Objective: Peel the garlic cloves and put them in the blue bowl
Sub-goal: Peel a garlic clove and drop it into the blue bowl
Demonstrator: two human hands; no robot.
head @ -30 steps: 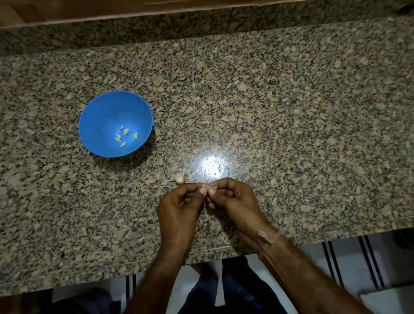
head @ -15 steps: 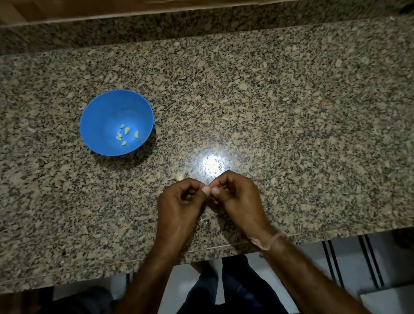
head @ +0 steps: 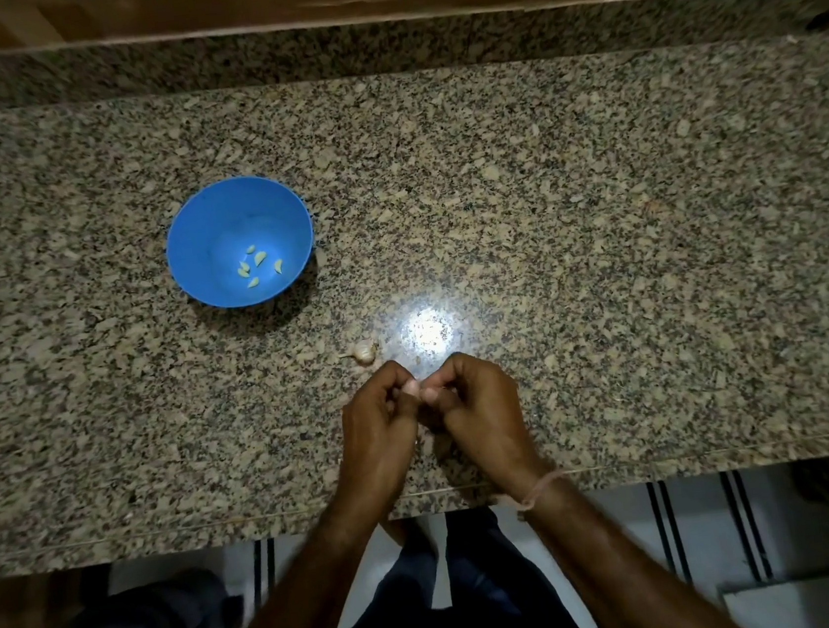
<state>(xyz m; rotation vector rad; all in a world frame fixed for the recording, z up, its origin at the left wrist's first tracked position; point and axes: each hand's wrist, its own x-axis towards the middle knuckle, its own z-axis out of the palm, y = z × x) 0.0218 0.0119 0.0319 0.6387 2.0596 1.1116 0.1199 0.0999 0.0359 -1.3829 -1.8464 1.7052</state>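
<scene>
I see both hands held together over the near edge of the granite tabletop (head: 600, 241). The left hand (head: 380, 436) and the right hand (head: 481, 414) are curled, thumbs and fingertips meeting. Between them they pinch a garlic clove (head: 420, 390), which the fingertips almost hide from me. A small garlic bulb (head: 365, 353) lies on the stone just beyond the left hand, not touching it. Beside it, beyond the right hand, sits a bright glare spot (head: 427, 333). The blue bowl (head: 216, 222) stands well apart, beyond and to the left of the left hand, with a few peeled cloves (head: 257, 267) in its bottom. A thin thread band (head: 541, 488) circles the right wrist.
</scene>
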